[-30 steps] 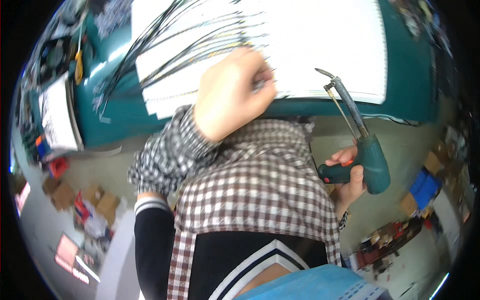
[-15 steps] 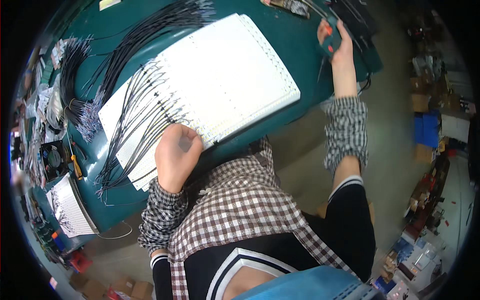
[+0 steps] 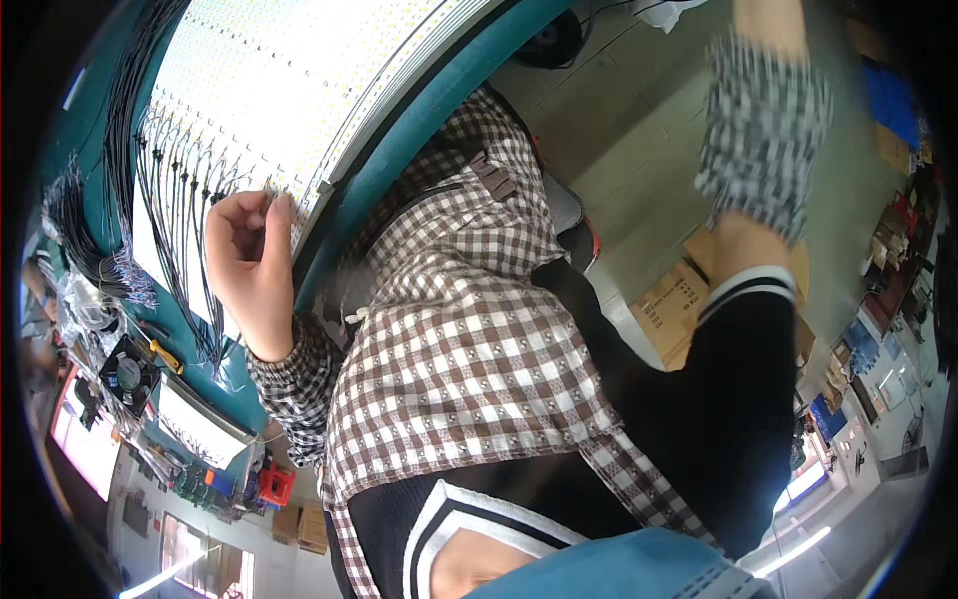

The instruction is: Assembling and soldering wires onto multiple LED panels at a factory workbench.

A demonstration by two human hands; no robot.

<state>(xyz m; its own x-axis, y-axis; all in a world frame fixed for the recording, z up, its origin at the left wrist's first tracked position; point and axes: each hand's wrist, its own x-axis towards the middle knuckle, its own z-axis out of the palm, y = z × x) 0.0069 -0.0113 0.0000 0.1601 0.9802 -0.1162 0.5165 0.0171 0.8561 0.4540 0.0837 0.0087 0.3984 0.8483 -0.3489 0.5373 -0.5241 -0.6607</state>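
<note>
My left hand [image 3: 251, 262] is at the near edge of a stack of white boards [image 3: 269, 80] dotted with rows of small yellowish squares. Its thumb and forefinger are pinched together by the board's corner; whatever lies between them is too small to make out. Beside that hand, a row of thin black cables [image 3: 172, 215] joins the board, their loose ends hanging over its left side. My right hand is cut off by the top edge of the picture; only the right forearm in its checked sleeve [image 3: 763, 130] shows.
Left on the green table [image 3: 424, 130] lie a bundle of black wires [image 3: 85, 240], a screwdriver with a yellow handle [image 3: 166, 356], a black fan [image 3: 128, 371] and another white board [image 3: 205, 424]. A cardboard box [image 3: 669, 311] stands on the floor at right.
The view has shifted, bringing the boards to the upper left. My right hand, earlier around a green and red tool, has left the picture. My left hand stays by the board's edge.
</note>
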